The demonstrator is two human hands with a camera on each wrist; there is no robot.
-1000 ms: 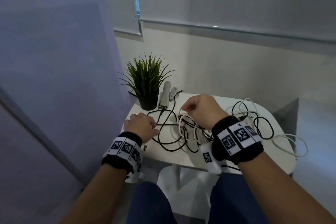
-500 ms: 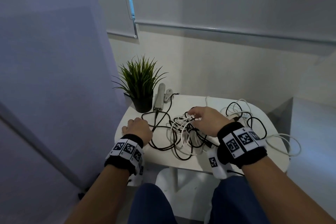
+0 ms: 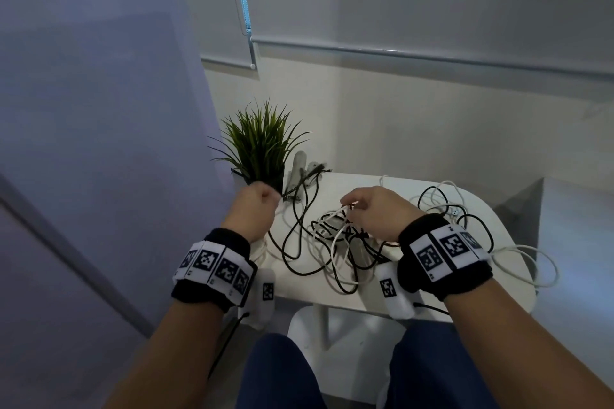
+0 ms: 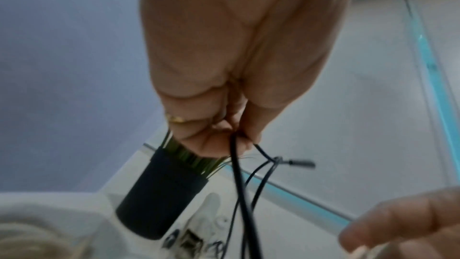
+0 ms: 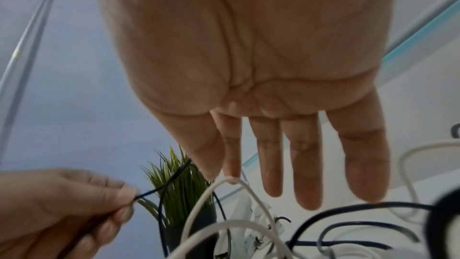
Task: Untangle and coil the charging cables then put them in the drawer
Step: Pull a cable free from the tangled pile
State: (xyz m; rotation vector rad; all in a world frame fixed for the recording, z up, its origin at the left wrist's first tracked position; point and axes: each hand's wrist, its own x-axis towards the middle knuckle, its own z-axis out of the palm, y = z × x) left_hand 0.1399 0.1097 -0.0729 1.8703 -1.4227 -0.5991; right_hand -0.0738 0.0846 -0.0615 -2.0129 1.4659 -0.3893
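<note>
A tangle of black and white charging cables (image 3: 332,242) lies on the small white table (image 3: 299,289). My left hand (image 3: 274,197) is raised in front of the plant and pinches a thin black cable (image 4: 235,166) between thumb and fingers. The cable runs from there down into the tangle. Over the middle of the tangle, my right hand (image 3: 347,206) pinches the top of a white cable loop (image 5: 231,180) with thumb and index finger. Its other fingers (image 5: 306,174) are straight. In the right wrist view the left hand (image 5: 129,196) shows with the black cable (image 5: 161,188).
A potted green plant (image 3: 262,149) stands at the table's back left, with a white charger block (image 3: 297,166) beside it. More black and white loops (image 3: 448,206) lie at the right. One white cable (image 3: 538,262) hangs over the right edge. My knees are below the table.
My left hand has risen from the table's left edge toward the plant, lifting the black cable with it. My right hand stays over the white loops in the middle.
</note>
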